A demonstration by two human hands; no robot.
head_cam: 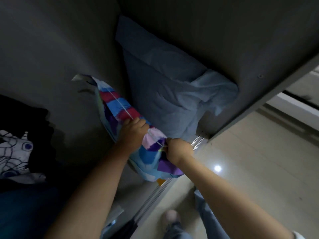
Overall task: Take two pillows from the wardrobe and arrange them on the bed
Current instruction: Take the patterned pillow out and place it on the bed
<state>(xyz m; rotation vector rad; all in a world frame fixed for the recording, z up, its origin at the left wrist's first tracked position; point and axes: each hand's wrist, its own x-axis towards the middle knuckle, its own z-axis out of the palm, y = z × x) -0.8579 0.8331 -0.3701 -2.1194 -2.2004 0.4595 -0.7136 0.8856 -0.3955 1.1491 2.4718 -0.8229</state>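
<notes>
- The person leans into the dark wardrobe [172, 19], looking down at two pillows standing on edge on its floor.
- The patterned pillow [120, 111], striped in blue, red, purple and pink, stands nearest the wardrobe's open front, its lower corner hanging out over the sliding-door track [197, 144].
- The blue pillow [165, 83] stands just behind it, deeper in the corner and pressed against the wardrobe wall; no hand touches it.
- The left hand [133, 131] is closed over the top seam of the patterned pillow, its fingers [143, 125] curled into the cloth.
- The right hand [178, 150] is clenched on the same edge nearer the front corner, bunching the cover.
- The cover puckers under both grips, so the pillow looks soft and light, and likely to sag and fold if held only by the cloth.
- A steadier hold would probably take a handful of the filling along the edge, or one hand under the pillow's body.
- The blue pillow looks equally limp and wrinkled; its free near corner seems the easiest place to grasp.
- Dark folded clothes [17, 152] lie to the left, apart from both pillows.
</notes>
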